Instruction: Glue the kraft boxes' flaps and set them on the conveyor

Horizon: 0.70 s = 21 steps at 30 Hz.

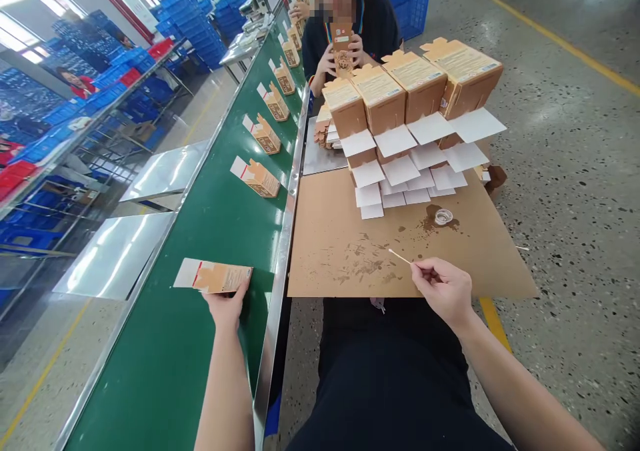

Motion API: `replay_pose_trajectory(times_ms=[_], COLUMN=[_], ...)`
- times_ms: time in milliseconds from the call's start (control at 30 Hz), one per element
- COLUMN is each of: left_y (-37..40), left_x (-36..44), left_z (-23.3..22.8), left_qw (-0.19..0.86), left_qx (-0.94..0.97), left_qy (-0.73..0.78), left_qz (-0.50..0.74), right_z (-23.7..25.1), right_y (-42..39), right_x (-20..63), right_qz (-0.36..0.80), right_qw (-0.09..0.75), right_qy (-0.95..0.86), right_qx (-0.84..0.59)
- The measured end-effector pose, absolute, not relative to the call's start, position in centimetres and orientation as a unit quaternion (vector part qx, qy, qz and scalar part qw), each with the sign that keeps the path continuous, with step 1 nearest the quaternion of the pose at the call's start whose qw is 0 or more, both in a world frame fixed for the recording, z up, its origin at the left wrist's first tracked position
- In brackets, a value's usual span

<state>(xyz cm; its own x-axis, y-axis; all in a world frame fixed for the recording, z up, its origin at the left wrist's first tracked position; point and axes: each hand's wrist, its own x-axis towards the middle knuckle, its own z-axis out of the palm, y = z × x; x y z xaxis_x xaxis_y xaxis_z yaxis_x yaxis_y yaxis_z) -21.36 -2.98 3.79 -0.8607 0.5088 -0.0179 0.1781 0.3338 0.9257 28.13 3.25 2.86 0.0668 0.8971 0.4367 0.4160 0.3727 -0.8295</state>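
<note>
My left hand [226, 307] rests on the green conveyor belt [175, 357] and holds the near edge of a small tan carton [215, 276] lying flat on it. My right hand [443, 289] hovers over the front of a brown cardboard sheet [350, 237] and pinches a thin cotton swab [400, 256] whose tip points left. A small clear dish [443, 217] sits on a dark stain on the sheet. Behind it stands a stepped stack of tan cartons [400, 97] with white flaps hanging open.
Several finished cartons [260, 179] ride the belt away from me in a row. A person in dark clothes [350, 37] sits beyond the stack holding a carton. Blue crates [190, 24] fill shelves at left. Speckled floor with yellow lines lies at right.
</note>
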Motion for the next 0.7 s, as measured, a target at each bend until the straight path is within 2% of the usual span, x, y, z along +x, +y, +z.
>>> replay_pose_trajectory(times_ms=[67, 167, 233, 300, 433, 567, 700], left_y=[-4.2, -5.9, -5.5, -2.9, 8.2, 21.0, 30.6], left_x=[-20.2, -17.7, -15.7, -13.2, -7.7, -4.0, -3.7], left_z=[3.0, 2.3, 2.7, 4.2, 10.5, 17.5, 20.5], left_qw=[0.120, -0.015, -0.052, 0.012, 0.247, 0.259, 0.250], left_qx=[0.209, 0.198, 0.235, 0.288, 0.387, 0.516, 0.525], left_qy=[0.813, 0.820, 0.793, 0.747, 0.622, 0.540, 0.588], left_qz=[0.531, 0.536, 0.560, 0.600, 0.634, 0.612, 0.562], right_z=[3.0, 3.3, 3.3, 3.4, 3.9, 4.2, 4.0], right_y=[3.5, 3.4, 3.1, 3.0, 3.1, 2.9, 2.1], right_x=[28.9, 30.9, 32.3, 33.2, 33.7, 33.5, 33.9], right_qz=[0.224, 0.203, 0.187, 0.177, 0.174, 0.167, 0.156], right_qw=[0.519, 0.518, 0.523, 0.533, 0.549, 0.563, 0.580], right_qy=[-0.634, -0.609, -0.591, -0.576, -0.559, -0.559, -0.567], right_qx=[-0.527, -0.565, -0.585, -0.595, -0.597, -0.586, -0.564])
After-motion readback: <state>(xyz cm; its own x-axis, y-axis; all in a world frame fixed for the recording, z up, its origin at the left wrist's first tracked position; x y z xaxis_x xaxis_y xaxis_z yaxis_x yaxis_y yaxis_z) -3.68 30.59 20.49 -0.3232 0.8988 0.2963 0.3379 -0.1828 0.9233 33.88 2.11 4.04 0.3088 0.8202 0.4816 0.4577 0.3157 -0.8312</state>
